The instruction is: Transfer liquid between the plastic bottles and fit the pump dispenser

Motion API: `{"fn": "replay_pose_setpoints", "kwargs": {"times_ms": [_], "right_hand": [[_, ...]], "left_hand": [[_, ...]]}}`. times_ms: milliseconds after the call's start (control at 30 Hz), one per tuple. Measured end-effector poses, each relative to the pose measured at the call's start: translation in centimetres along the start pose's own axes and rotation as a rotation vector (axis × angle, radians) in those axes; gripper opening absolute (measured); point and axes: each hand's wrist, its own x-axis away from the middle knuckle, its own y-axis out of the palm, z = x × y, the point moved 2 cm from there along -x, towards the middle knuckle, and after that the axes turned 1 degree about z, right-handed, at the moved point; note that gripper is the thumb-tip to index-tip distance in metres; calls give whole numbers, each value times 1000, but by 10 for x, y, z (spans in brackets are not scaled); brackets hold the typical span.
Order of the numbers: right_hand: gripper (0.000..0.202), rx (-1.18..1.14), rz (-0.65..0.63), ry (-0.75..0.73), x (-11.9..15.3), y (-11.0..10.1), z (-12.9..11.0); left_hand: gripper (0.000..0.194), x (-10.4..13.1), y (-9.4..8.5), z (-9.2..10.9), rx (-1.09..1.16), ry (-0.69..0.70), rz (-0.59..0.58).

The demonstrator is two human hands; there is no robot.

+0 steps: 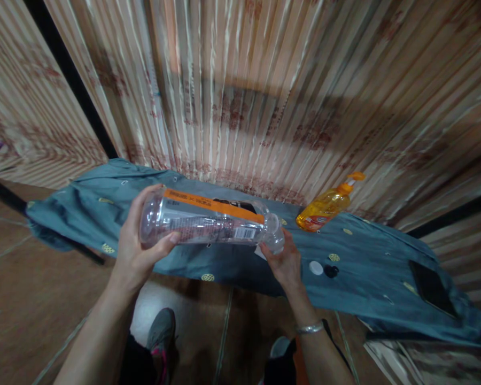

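A large clear bottle [208,219] with an orange and grey label lies almost level in the air above the cloth. My left hand [138,240] is wrapped round its base end, thumb on the near side. At the neck end, my right hand [282,256] grips a small clear container [275,240], whose opening meets the bottle's mouth. Whether liquid passes between them cannot be made out. To the right stands an orange pump bottle [324,208]. A white round cap [316,268] and a small black part [331,271] lie beside each other on the cloth.
A blue-green cloth [240,267] covers the narrow table. A dark flat device [433,289] lies at its right end. Black poles [72,80] rise at the sides, and a pleated patterned curtain [240,107] hangs behind. Below are the tiled floor and my shoes.
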Motion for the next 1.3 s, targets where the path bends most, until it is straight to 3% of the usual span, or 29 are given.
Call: {"fn": "replay_pose_setpoints", "kwargs": {"times_ms": [1300], "right_hand": [[54, -15, -1, -23, -2, 0, 1]], "left_hand": [[81, -1, 1, -2, 1, 7, 15]]}}
